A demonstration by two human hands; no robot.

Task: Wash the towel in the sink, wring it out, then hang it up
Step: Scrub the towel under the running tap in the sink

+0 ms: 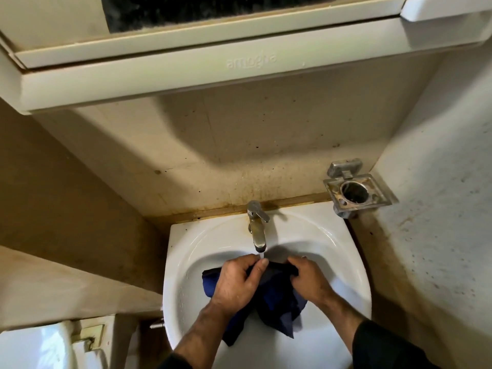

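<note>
A dark blue towel (277, 296) lies bunched in the white sink (330, 251), part of it trailing toward the front rim. My left hand (235, 280) grips the towel's left side, fingers curled over the cloth just under the spout. My right hand (310, 278) grips its right edge. A thin stream of water falls from the steel tap (257, 225) onto the cloth between my two hands.
A metal holder (356, 193) is fixed to the wall at the sink's right. A cream mirror cabinet (186, 70) overhangs above. A white toilet tank (40, 344) stands at lower left. Tiled walls close in on both sides.
</note>
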